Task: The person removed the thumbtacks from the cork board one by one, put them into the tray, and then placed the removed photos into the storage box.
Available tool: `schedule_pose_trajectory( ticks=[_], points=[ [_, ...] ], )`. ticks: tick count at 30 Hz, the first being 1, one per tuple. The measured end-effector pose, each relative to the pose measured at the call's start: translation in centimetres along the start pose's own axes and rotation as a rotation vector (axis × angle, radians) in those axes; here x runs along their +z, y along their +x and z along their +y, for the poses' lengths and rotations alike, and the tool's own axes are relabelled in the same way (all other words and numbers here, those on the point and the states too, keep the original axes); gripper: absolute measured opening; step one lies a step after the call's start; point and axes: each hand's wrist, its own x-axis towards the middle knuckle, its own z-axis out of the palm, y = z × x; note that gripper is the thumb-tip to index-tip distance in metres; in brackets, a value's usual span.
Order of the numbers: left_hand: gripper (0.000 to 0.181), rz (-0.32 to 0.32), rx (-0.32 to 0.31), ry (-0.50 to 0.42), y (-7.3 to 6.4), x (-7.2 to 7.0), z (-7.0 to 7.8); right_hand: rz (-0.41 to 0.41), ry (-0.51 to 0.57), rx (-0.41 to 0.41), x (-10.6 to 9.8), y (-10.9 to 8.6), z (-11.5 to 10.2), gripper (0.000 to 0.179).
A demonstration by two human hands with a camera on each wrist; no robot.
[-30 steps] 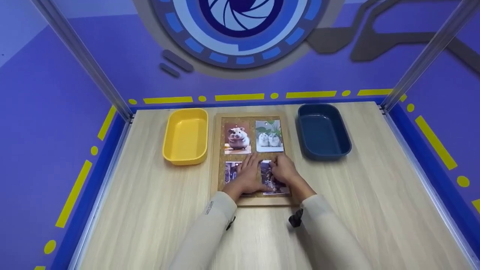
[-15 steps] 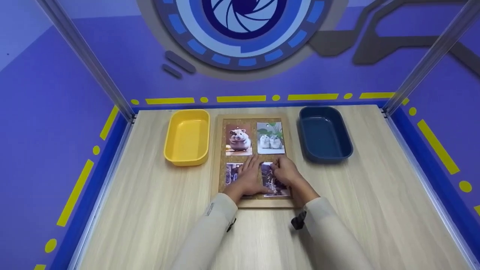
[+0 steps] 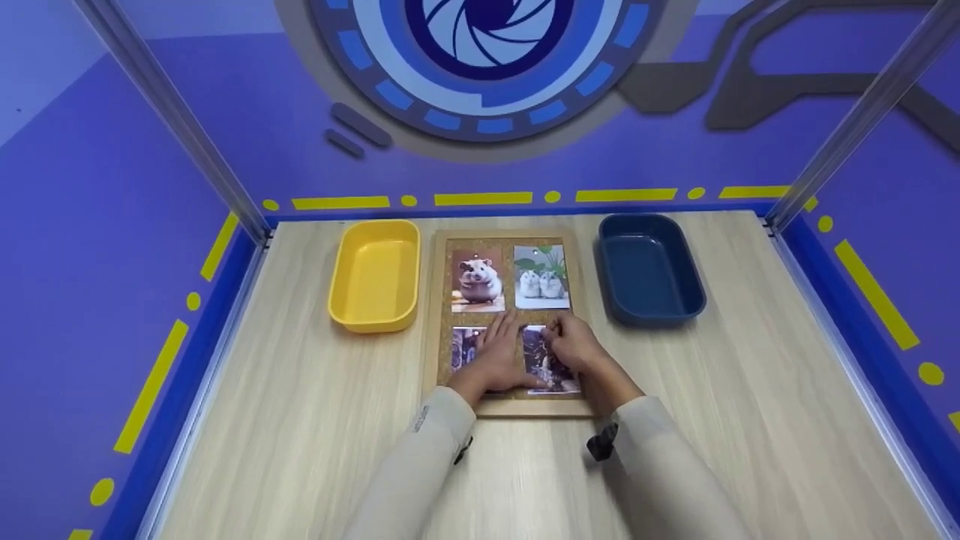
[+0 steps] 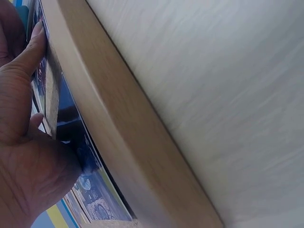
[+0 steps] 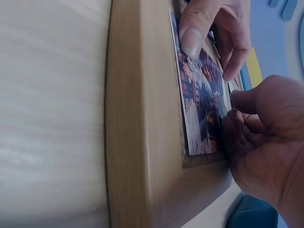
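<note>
A wood-framed cork board (image 3: 525,409) bears several photos. My left hand (image 3: 495,360) lies across the two lower ones with its fingers stretched out. Its thumb rests on the lower right photo (image 5: 202,109), a dark, colourful print, while the palm side partly covers the lower left photo (image 3: 462,349). At the top of the lower right photo, my right hand (image 3: 581,345) has its fingers curled and its thumb against them. Whatever is between those fingertips is hidden. Above lie a hamster photo (image 3: 478,281) and a photo of two small animals (image 3: 541,281), each with a pale dot near its top.
A yellow tray (image 3: 375,326) stands left of the board, and a dark blue tray (image 3: 652,319) stands right of it. The wooden tabletop (image 3: 300,450) is enclosed by blue walls (image 3: 465,176) at the back and sides.
The head view has shifted slightly. Both hands stay at the same places on the board, and the right wrist has moved a little to the right.
</note>
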Motion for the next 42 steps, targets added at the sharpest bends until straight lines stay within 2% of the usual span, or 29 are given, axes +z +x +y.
schedule_pose_trajectory(
  ticks=[9,14,20,25,32,35,42],
  points=[
    [0.126,-0.003,0.001,0.019,0.0,0.0,-0.1,-0.014,0.091,-0.002,0.0,-0.2,0.4,0.007],
    [0.125,-0.002,0.017,0.003,0.0,-0.1,-0.1,0.034,0.092,-0.004,0.1,-0.5,0.6,0.007],
    [0.128,-0.008,-0.001,0.006,0.3,0.2,-0.5,0.062,0.094,-0.005,-0.4,-1.1,0.0,0.009],
    [0.129,-0.017,-0.001,-0.012,0.5,0.3,-0.7,0.125,0.076,-0.066,-2.5,-1.4,-0.8,0.006],
    [0.128,-0.004,0.005,-0.002,-0.2,-0.1,-0.5,0.215,0.063,-0.147,-6.3,-0.7,-1.3,0.003],
    [0.126,-0.007,0.006,0.010,-0.3,0.1,-0.4,0.242,0.054,-0.145,-7.9,-0.1,-0.8,0.003],
    [0.125,0.003,0.006,0.006,-0.2,0.0,-0.2,0.302,-0.066,-0.096,-10.8,1.6,1.6,0.007]
  ],
)
